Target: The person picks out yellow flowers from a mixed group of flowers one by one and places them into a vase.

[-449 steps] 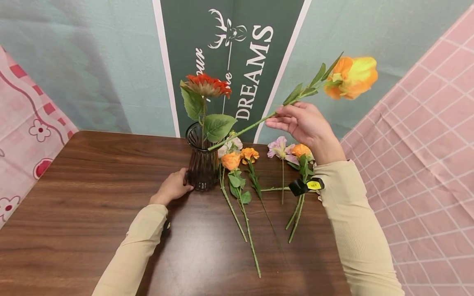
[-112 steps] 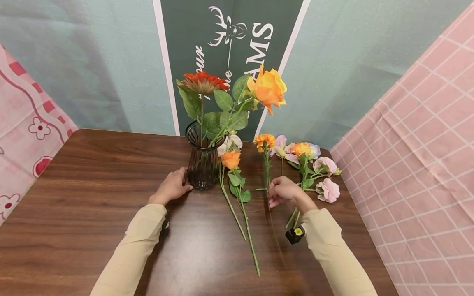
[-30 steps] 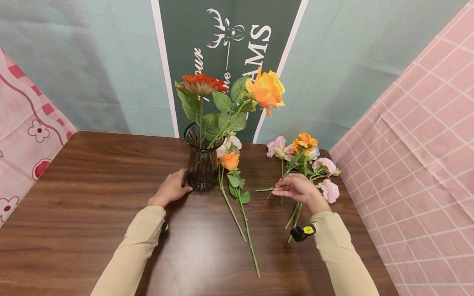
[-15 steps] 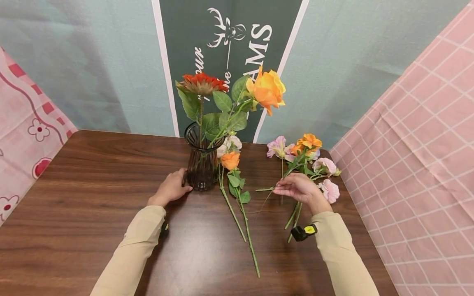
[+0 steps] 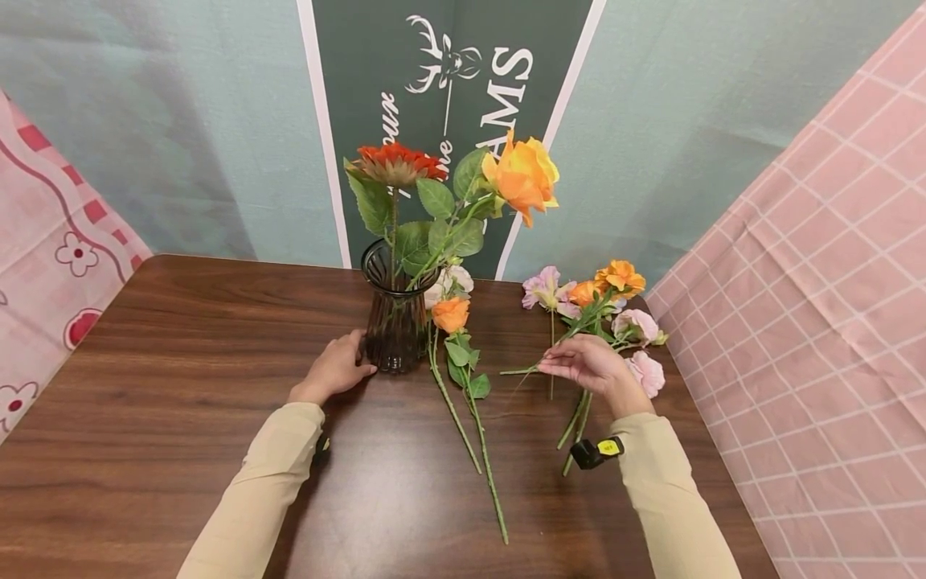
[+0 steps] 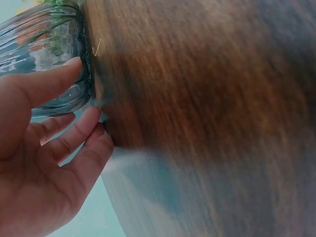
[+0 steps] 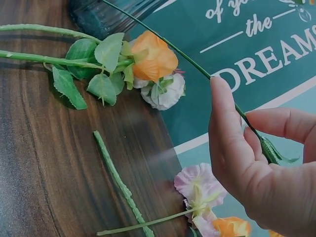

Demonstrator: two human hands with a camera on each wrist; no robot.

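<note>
A dark fluted glass vase (image 5: 394, 334) stands toward the back of the table, holding a red flower (image 5: 400, 165) and a yellow-orange rose (image 5: 522, 177). My left hand (image 5: 331, 370) holds the vase near its base; in the left wrist view the thumb lies along the glass, fingers at the other side. Between thumb and fingers, my right hand (image 5: 587, 366) pinches the thin green stem (image 7: 182, 53) of an orange flower (image 5: 622, 277) with narrow leaves. Its head leans away to the right, over the other blooms, and the stem's thin end points down-left.
Beside the vase lie a small orange rose (image 5: 452, 314) on a long stem and a white flower (image 5: 457, 279). Around the right hand are a lilac flower (image 5: 547, 289), another orange bloom (image 5: 583, 293) and pink flowers (image 5: 646, 374). A patterned cloth (image 5: 817, 322) borders the right.
The yellow-orange rose, held in my right hand at first, now stands in the vase. My right hand has since picked up the narrow-leaved orange flower and shifted it right. The left hand stayed.
</note>
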